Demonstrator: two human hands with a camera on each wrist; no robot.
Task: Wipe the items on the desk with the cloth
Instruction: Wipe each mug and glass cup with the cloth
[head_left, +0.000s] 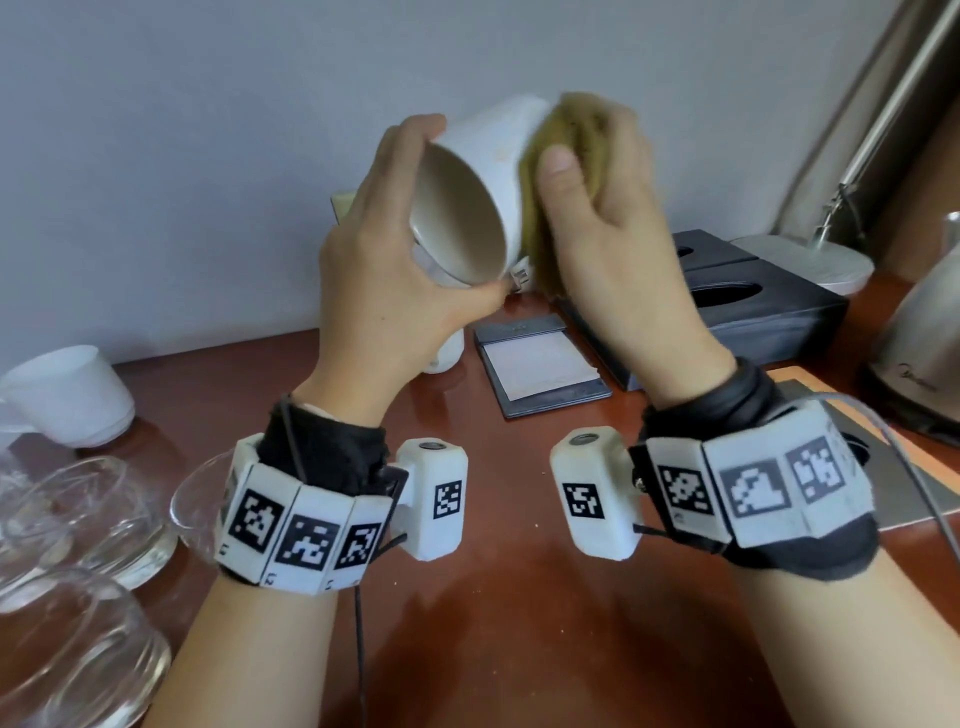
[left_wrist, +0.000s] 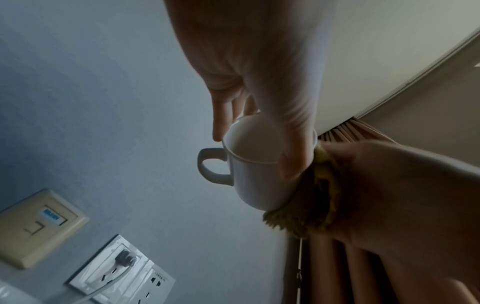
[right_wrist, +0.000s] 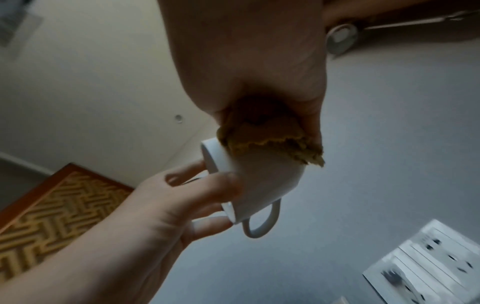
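I hold a white mug (head_left: 488, 171) up in the air above the desk, tilted with its mouth toward me. My left hand (head_left: 395, 218) grips it at the rim, thumb over the near edge (left_wrist: 293, 156) and fingers on the far side. My right hand (head_left: 597, 192) holds a yellow-brown cloth (head_left: 550, 156) bunched against the mug's outer wall. In the left wrist view the mug (left_wrist: 254, 181) shows its handle at left and the cloth (left_wrist: 306, 207) at its base. In the right wrist view the cloth (right_wrist: 270, 142) covers the upper side of the mug (right_wrist: 262, 185).
On the brown desk (head_left: 509, 623) lie a notepad holder (head_left: 540, 364), a black tissue box (head_left: 753, 306), a lamp base (head_left: 810, 260) and a steel kettle (head_left: 924, 338) at right. A white cup (head_left: 67, 395) and glass bowls (head_left: 78, 509) stand at left.
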